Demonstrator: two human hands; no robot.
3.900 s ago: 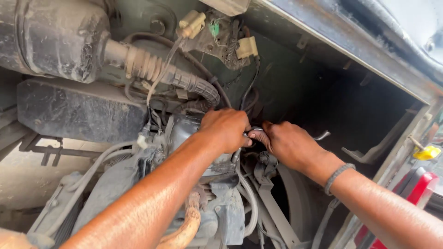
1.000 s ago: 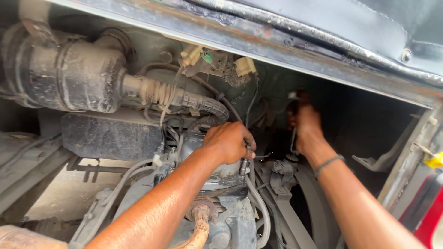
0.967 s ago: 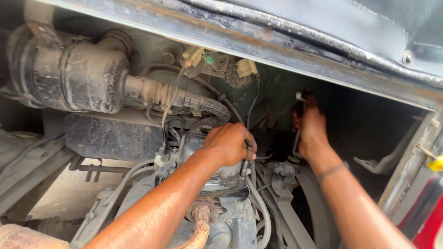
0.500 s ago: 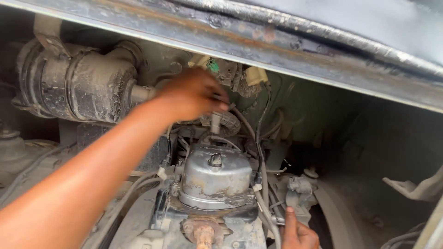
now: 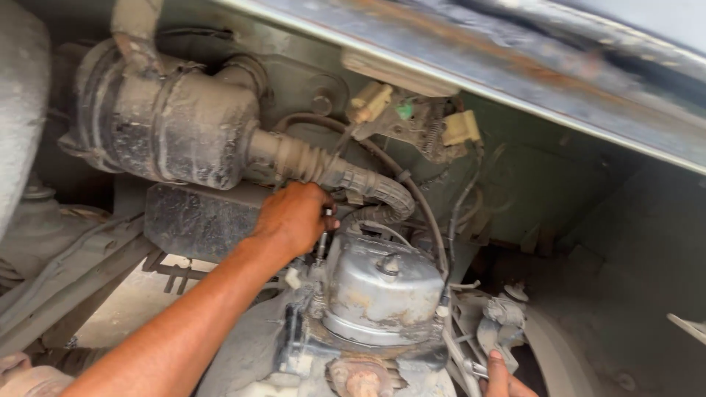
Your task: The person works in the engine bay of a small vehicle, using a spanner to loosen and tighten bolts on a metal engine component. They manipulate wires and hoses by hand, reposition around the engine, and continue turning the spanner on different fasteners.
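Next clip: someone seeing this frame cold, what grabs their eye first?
Most likely the left hand at centre, reaching into a grimy engine bay and closed around a thin metal rod beside the domed grey metal housing. Above left sits a big dusty canister feeding a ribbed black hose. At the bottom edge, only the fingers of the right hand show, near a small bracket.

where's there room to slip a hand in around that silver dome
Right of the silver dome, the dusty recess beyond the bracket is bare. Crowded above the dome: ribbed hose and cables. The dome's left is taken by the left hand; the right hand sits below the bracket.
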